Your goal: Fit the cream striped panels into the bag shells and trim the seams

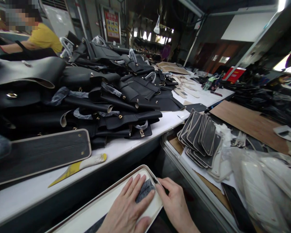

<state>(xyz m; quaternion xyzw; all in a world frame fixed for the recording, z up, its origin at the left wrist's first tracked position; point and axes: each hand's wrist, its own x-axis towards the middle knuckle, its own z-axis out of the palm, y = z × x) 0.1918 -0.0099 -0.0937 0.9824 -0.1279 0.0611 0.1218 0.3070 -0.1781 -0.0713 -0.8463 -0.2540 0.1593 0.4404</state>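
A long cream panel (87, 213) with a raised brown-edged rim and rounded corners lies in front of me, tilted away to the upper right. It looks like a bag base. A dark grey felt-like patch (145, 191) sits at its far end, and another dark piece shows lower down. My left hand (128, 207) lies flat on the panel, fingers stretched across the patch. At the far right corner my right hand (173, 200) pinches the rim between thumb and fingers. Something small and dark shows at that pinch; its kind is unclear.
Black leather bags (126, 87) with plastic-wrapped handles pile up on the white table (126, 150). A pointed yellow-and-white tool (79, 167) lies near the edge beside a dark panel (50, 152). Rightward, a bin (184, 181) holds stacked dark panels (201, 136). A person in yellow (45, 37) is far left.
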